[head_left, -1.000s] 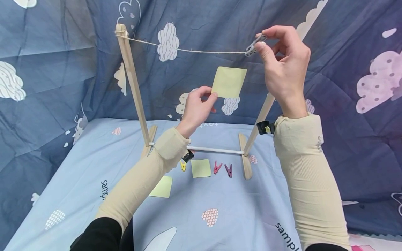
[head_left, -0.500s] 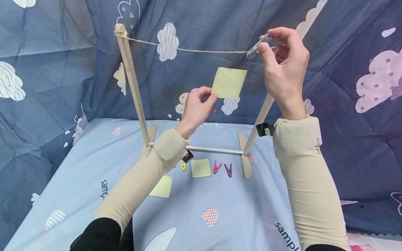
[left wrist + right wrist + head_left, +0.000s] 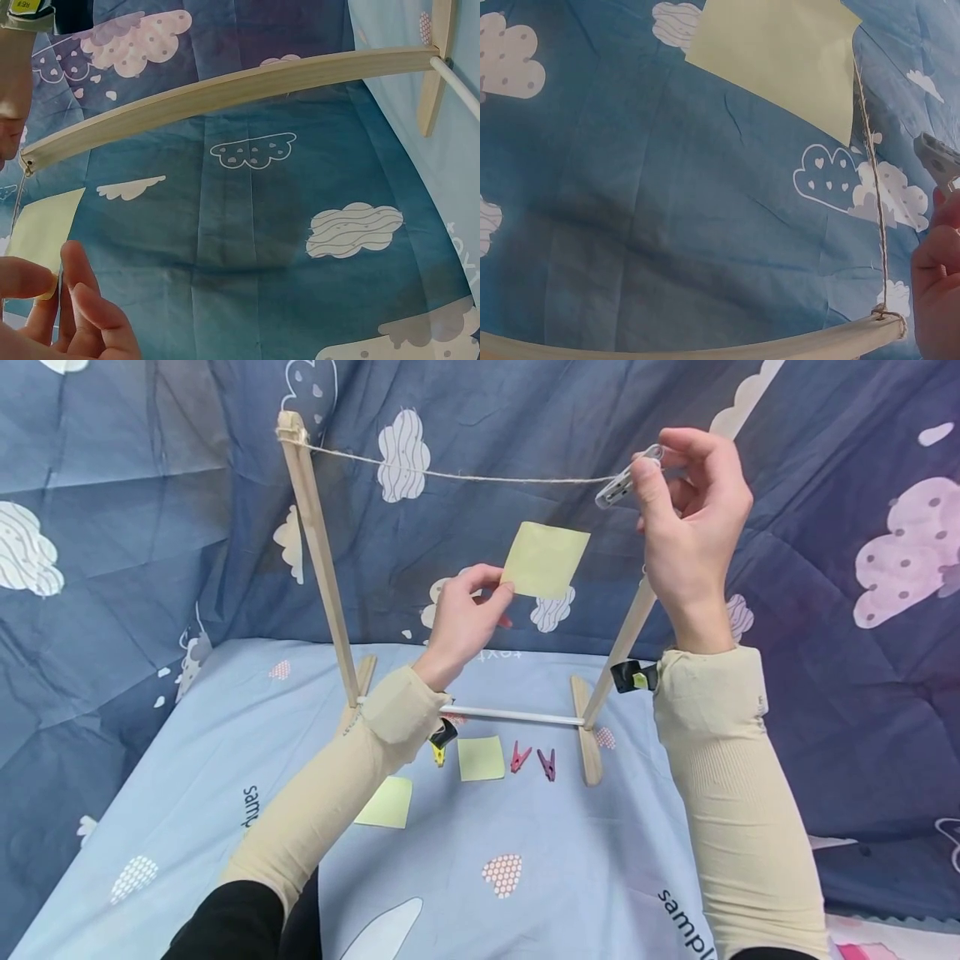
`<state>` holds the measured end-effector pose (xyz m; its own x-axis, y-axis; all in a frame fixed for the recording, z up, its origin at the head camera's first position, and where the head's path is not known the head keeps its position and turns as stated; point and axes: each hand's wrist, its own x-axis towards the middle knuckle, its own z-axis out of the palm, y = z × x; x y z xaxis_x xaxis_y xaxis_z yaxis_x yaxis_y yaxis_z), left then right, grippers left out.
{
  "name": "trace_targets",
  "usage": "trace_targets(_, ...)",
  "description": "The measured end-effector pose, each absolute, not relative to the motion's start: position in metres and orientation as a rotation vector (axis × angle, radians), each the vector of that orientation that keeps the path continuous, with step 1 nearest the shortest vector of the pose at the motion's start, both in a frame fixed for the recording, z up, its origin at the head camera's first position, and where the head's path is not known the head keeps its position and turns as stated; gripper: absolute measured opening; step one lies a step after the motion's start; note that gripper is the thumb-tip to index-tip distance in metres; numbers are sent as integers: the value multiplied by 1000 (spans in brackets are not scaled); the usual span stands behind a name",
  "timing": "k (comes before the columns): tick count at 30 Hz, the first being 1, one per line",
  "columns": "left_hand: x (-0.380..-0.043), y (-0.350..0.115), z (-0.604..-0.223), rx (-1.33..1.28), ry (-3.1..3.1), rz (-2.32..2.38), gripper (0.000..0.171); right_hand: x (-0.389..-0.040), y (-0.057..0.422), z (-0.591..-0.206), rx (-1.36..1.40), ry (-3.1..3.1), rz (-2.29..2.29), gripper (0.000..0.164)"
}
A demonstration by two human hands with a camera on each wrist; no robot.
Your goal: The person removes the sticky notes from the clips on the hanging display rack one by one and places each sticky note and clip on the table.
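My left hand (image 3: 468, 622) pinches a yellow paper square (image 3: 546, 560) by its lower left corner, holding it just under the string (image 3: 480, 477). That string runs from the left wooden post (image 3: 318, 543) toward the right one. Up by the string's right part, my right hand (image 3: 697, 527) holds a grey clothespin (image 3: 628, 477) between thumb and fingers. In the right wrist view the clothespin (image 3: 937, 156) is apart from the string (image 3: 874, 172), and the paper (image 3: 787, 60) stands near that string. The left wrist view shows the paper (image 3: 45, 229) between thumb and fingers.
Two more yellow paper squares lie on the light blue cloth, one (image 3: 482, 758) beside red (image 3: 519, 757) and purple (image 3: 547, 766) clothespins. A yellow clothespin (image 3: 438, 755) is partly hidden by the left wrist. A white rod (image 3: 517, 716) joins the posts low down, near the right foot (image 3: 587, 731).
My right hand has shifted slightly right and down with the grey clothespin, which has tilted flatter. The paper in my left hand has stayed almost in place, turning a little.
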<state>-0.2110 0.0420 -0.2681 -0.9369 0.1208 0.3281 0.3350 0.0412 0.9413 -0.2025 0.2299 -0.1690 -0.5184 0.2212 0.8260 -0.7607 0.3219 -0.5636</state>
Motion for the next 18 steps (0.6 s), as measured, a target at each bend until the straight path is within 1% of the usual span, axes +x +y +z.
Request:
trace_targets(7, -209, 35, -272, -500, -2124, -2038, 18, -199, 227, -172, 495, -1657, 1398, 21)
trace_targets(18, -204, 20, -291, -472, -2187, -2019, 18, -197, 224, -179, 516, -1628, 1443, 19)
